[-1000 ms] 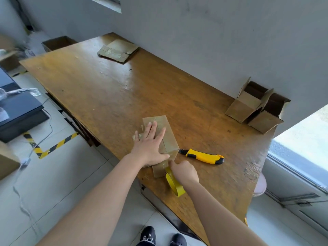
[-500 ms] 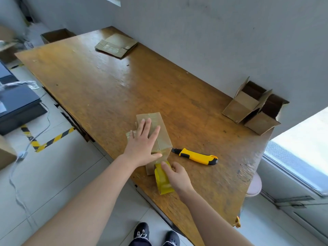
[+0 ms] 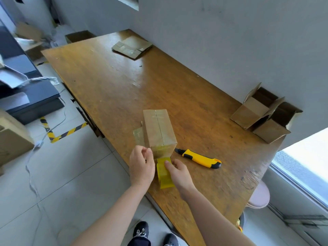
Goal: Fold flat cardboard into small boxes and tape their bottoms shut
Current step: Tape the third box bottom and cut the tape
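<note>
A small box [image 3: 158, 128] of brown cardboard stood on a wooden table [image 3: 124, 89], close to the table's near long edge, its closed flaps facing up with a strip of clear tape running along their seam and down the near face. A loose flap stuck out at the left of the box. The left hand [image 3: 142, 166] sat just in front of the box on the left, fingers curled, thumb and forefinger tips brought together on the box's near-left edge; whether they nipped tape or cardboard could not be told. The right hand [image 3: 179, 172] was in front of the box and slightly to its right, gripping a yellow tape roll [image 3: 164, 172] that stood on edge directly before the box, thumb laid across the roll's top and the other fingers hidden behind it. A strip of tape ran from the roll up onto the box's near face. A yellow and black utility knife [image 3: 200, 158] lay just to the right of the box, apart from it. Well to the right of the box, two folded boxes [image 3: 252, 110] stood side by side against the wall with their flaps open. Far beyond the box, a stack of flat cardboard [image 3: 132, 47] lay by the wall.
</note>
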`<state>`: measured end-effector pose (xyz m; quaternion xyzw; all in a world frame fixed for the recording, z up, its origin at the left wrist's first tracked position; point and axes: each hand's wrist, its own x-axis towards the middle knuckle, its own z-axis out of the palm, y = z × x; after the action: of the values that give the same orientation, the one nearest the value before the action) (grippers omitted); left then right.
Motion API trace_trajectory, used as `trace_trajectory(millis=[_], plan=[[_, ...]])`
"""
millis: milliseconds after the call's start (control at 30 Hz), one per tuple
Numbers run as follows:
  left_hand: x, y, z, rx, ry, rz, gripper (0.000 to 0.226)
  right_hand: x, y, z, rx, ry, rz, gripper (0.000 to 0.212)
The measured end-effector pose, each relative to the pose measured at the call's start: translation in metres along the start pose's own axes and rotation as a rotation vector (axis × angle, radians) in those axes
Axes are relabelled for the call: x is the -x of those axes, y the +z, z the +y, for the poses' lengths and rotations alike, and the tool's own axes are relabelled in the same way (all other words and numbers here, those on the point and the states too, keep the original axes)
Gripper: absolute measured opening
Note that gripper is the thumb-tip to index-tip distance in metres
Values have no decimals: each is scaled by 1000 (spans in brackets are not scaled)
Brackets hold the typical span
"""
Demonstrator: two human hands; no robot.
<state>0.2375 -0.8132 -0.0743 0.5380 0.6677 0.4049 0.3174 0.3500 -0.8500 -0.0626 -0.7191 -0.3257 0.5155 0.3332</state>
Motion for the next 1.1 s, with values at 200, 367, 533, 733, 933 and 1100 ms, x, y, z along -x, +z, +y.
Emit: trace_trajectory(millis=[200, 367, 533, 733, 933, 1100], plan=[[9, 13, 1, 74, -409, -376, 23, -4, -13, -4, 177, -84, 51, 29], [2, 15, 8, 303, -602, -314, 11, -33, -49, -1, 771, -199, 271, 29], [4, 14, 11, 410, -681, -291, 12, -51, -68, 17, 1079, -78, 142, 65], [3, 13, 10, 475, -724, -283, 12, -49, -71, 26, 1111, -140, 193, 42], [4, 14, 8, 540, -731, -264, 7, -35, -69, 10, 424, -360, 396, 27], [5, 14, 11, 555, -736, -228, 6, -16, -58, -19, 526, -777, 235, 40]])
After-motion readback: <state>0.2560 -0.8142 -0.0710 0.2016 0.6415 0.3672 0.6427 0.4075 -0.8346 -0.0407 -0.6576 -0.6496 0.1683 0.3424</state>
